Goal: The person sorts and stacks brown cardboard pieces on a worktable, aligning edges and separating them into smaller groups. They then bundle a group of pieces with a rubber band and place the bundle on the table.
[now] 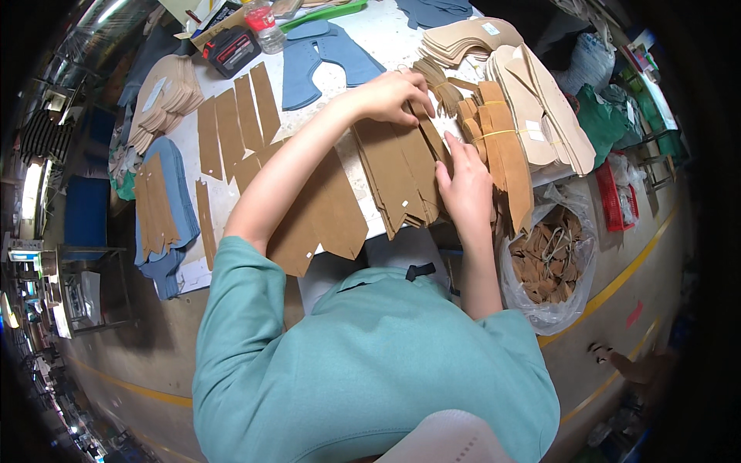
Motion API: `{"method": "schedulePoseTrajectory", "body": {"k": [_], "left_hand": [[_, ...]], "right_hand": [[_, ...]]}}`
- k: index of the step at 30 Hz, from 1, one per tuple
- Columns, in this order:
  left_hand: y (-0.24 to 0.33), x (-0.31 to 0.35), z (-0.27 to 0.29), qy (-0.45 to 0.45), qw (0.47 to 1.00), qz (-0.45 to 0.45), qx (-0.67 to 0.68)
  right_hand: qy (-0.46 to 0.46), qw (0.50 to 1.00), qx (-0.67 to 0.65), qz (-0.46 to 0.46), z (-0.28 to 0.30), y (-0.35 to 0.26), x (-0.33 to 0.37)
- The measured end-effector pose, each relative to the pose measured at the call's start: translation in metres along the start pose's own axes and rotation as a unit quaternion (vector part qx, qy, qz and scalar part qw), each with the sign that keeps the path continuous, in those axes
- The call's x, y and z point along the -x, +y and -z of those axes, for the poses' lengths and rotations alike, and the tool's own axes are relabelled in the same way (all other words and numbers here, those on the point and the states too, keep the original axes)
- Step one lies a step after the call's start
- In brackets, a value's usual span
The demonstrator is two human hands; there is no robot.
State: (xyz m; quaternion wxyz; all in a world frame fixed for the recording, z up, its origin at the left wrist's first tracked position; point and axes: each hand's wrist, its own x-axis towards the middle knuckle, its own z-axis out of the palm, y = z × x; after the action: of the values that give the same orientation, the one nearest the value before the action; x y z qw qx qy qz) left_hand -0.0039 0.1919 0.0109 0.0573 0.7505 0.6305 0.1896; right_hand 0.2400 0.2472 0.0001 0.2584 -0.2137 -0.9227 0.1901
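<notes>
At the far end of a stack of brown leather-like pieces (394,166), my left hand (392,96) is closed, thumb and fingers bent round the top of a narrow brown strip (434,135). My right hand (465,181) lies along the strip's right side, fingers stretched and thumb apart from them, touching its edge. The near ends of the stack are cut to points and reach the table's front edge. Wider brown pieces (328,212) lie to the left, partly covered by my left forearm.
Banded brown bundles (498,127) and beige stacks (540,116) are on the right. Blue pieces (320,58), a black battery pack (231,51) and a bottle (265,29) lie farther back. A plastic bag of brown scraps (549,258) stands beside the table, near a red basket (614,197).
</notes>
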Motion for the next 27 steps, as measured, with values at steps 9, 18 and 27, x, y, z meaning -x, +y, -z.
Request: {"method": "schedulePoseTrajectory", "body": {"k": [9,18,27], "left_hand": [[0.014,-0.013,0.006,-0.061,0.996,0.014,-0.067],[0.006,0.019,0.025,0.086,0.996,0.021,-0.033],[-0.016,0.140,0.054,-0.026,0.924,0.375,0.064]], "right_hand": [[0.006,0.999,0.046,-0.011,-0.011,0.001,0.005],[0.016,1.000,-0.017,-0.002,0.003,-0.009,0.006],[-0.133,0.975,-0.040,0.172,-0.022,-0.068,0.029]]}}
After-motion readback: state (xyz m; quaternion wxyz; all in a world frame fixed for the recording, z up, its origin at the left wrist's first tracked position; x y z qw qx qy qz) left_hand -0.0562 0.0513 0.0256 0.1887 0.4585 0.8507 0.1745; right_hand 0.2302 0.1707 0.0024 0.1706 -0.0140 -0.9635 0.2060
